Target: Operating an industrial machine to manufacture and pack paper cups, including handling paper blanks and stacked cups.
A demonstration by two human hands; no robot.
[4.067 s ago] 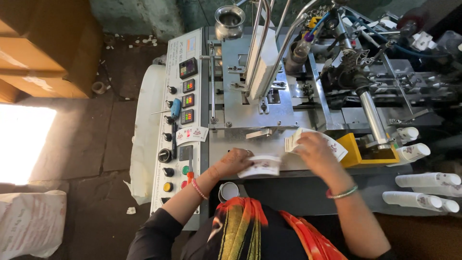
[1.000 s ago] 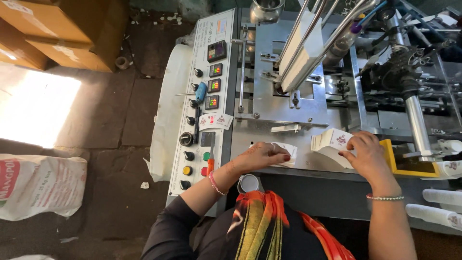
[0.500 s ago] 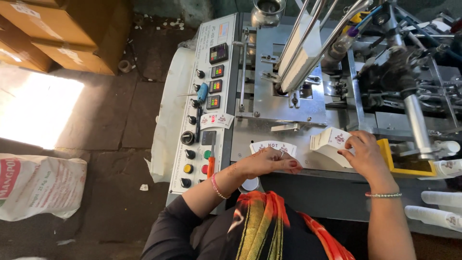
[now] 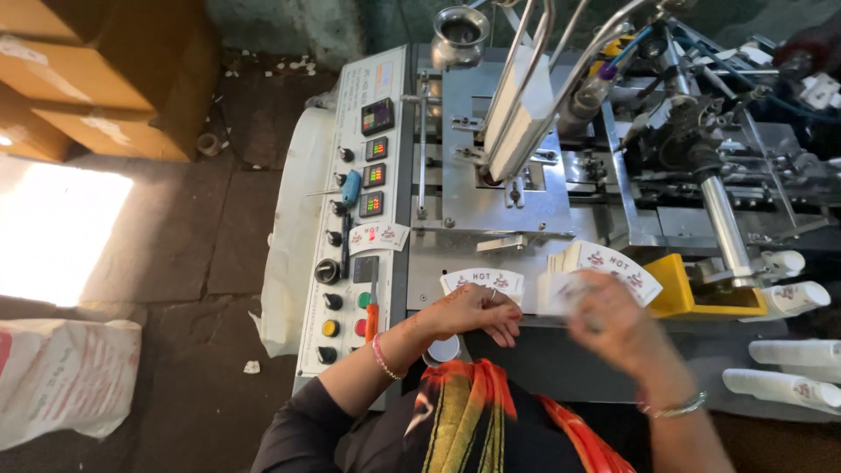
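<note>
A dim workshop with a dark stone floor; a metal machine fills the middle, its flat front ledge serving as the counter. Nearest, the person's orange scarf hangs below the counter's front edge. The left hand lies palm down at that edge, fingers curled over the lower rim of a small stack of fan-shaped paper blanks, pinning it flat. The right hand is blurred in motion just beside it; it seems to close loosely on a second, thicker stack toward the counter's right, though the blur hides how firm the grip is.

The step in hand looks like squaring and gathering blanks for feeding. The next move probably calls for aligning the edges and lifting the stack clear of the yellow guard at the right edge.

To the left sits the control panel with knobs and coloured buttons. Farther back, slanted feed rails rise over the machine bed and could crowd a lifted stack. Finished cups lie at the right; cardboard boxes stand far left.
</note>
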